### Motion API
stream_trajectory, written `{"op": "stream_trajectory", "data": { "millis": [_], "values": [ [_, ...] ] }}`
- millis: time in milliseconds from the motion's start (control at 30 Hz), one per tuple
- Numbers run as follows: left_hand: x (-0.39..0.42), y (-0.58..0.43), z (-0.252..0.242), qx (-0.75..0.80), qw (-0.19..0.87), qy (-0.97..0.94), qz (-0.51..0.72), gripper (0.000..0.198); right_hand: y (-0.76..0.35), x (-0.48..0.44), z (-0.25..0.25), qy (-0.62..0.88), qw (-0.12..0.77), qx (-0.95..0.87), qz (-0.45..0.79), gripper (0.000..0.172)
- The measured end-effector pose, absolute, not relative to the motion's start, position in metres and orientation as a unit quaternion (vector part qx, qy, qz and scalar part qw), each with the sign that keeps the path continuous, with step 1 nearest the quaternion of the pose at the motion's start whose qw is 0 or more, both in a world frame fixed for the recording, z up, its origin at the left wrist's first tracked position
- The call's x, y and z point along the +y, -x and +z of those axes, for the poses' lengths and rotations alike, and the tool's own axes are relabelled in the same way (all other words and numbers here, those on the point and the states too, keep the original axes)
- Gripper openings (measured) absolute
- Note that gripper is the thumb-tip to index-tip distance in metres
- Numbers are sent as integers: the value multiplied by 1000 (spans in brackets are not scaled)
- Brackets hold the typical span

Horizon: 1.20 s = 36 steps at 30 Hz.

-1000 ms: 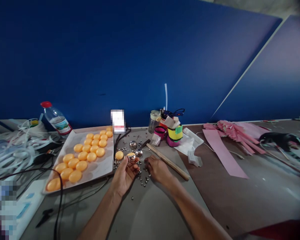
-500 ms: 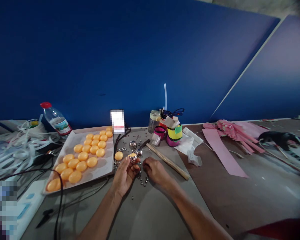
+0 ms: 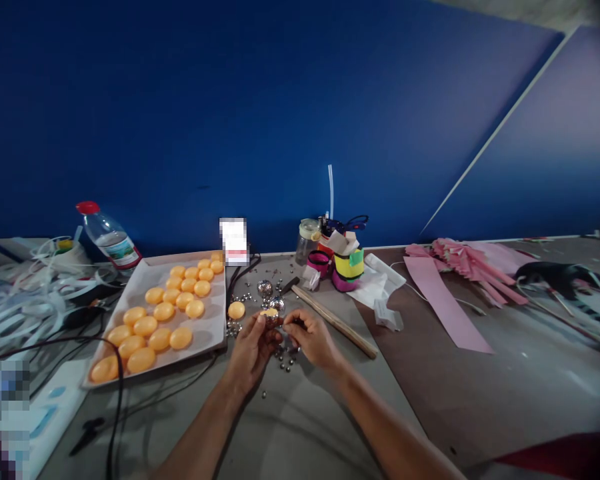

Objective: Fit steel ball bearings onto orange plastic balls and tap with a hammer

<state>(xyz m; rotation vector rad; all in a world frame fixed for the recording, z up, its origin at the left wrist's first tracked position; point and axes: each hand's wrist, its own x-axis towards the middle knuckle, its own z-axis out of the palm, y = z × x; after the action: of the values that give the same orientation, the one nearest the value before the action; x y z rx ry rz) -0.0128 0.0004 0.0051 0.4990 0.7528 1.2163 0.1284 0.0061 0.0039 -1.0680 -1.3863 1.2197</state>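
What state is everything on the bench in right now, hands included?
Left hand: holding studded ball
Studded ball: partly metal-covered, orange showing
Right hand: fingers pinched beside it, contents unclear
Metal beads: scattered
Tray: holding orange balls
Bottle: capped
Jar: lidded
Wooden-handled tool: lying flat

Flat blue wall panel point(image 3: 280, 113): dim, paler toward right
Brown-and-grey flat counter point(image 3: 480, 400): pale glare at right
White upright rectangle point(image 3: 233, 240): pixelated

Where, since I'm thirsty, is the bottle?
In the head view, the bottle is at left, by the far left corner of the tray, before the blue wall.
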Motion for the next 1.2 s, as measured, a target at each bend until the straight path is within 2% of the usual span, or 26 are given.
{"op": "stream_trajectory", "data": {
  "millis": [100,200,433,833,1067,1200],
  "values": [
    [0,11,4,344,724,-232,551,28,-125,6,5,420,535,-583,444,5],
    [-2,9,4,347,723,-235,549,28,-122,7,7,436,535,-590,418,4],
    [-3,7,4,344,708,-264,557,29,-121,7,9,447,484,-551,512,5],
    [-5,3,6,361,690,-297,553,32,-123,8,8,455,481,-501,558,11],
    [-6,1,7,366,690,-281,557,31,-122,11,1,482,473,-525,518,14],
    [-6,4,9,333,718,-266,550,28,-133,16,2,449,477,-531,538,17]
  ]
}}
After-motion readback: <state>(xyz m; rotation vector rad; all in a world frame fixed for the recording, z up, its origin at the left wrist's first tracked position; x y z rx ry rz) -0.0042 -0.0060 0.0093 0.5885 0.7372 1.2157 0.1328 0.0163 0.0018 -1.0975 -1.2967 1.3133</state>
